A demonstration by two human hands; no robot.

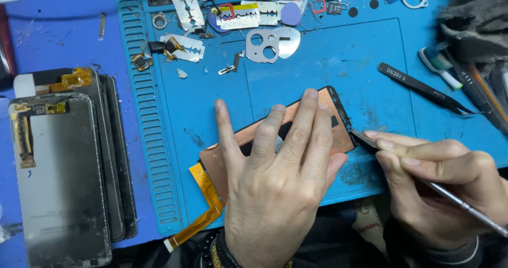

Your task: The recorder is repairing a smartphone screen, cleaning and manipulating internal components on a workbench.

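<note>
Blue matting covers the bench. At frame centre, the left hand lays spread fingers flat on a copper-backed screen panel; the right hand pinches a metal spudger at its right edge. A slip could likely crack the glass or tear the orange flex cable lower left.

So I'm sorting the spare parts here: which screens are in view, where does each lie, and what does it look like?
Copper-backed screen: mid-mat, face down, rectangular with dark edges and an orange ribbon cable; left hand presses it flat, right hand sets a metal tool at its corner.
Grey screen: left of the blue mat, face down, topmost of a stack, gold flex on top.
Dark screens: stacked beneath it, edges showing.
</note>
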